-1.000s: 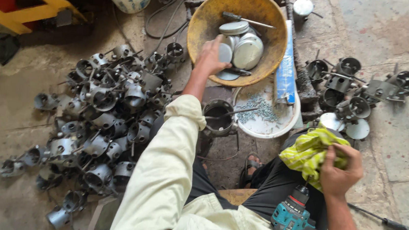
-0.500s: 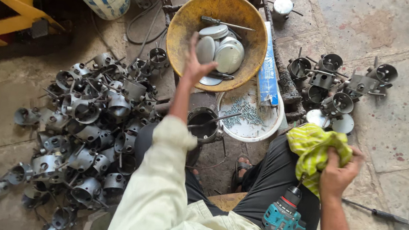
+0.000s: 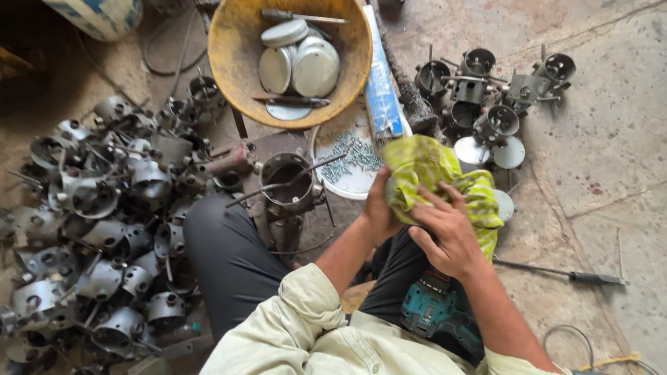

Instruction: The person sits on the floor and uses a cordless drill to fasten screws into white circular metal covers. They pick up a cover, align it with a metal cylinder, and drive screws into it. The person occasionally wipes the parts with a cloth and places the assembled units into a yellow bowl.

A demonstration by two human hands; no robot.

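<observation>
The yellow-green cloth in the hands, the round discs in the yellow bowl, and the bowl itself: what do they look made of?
Cloth: soft woven fabric, judging by its crumpled folds and faint stripes; both the left hand and right hand grip it. Discs: probably sheet metal, silvery with a dull shine. Bowl: unclear, maybe painted metal or plastic, matte yellow and scuffed.

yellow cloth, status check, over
Both hands on the yellow cloth: left hand beneath, right hand pressing on top. Cloth bunched above the lap. Nothing in the way.

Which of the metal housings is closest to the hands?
The lone housing by the left knee, just left of the left hand; the big pile and small cluster lie farther off.
</observation>
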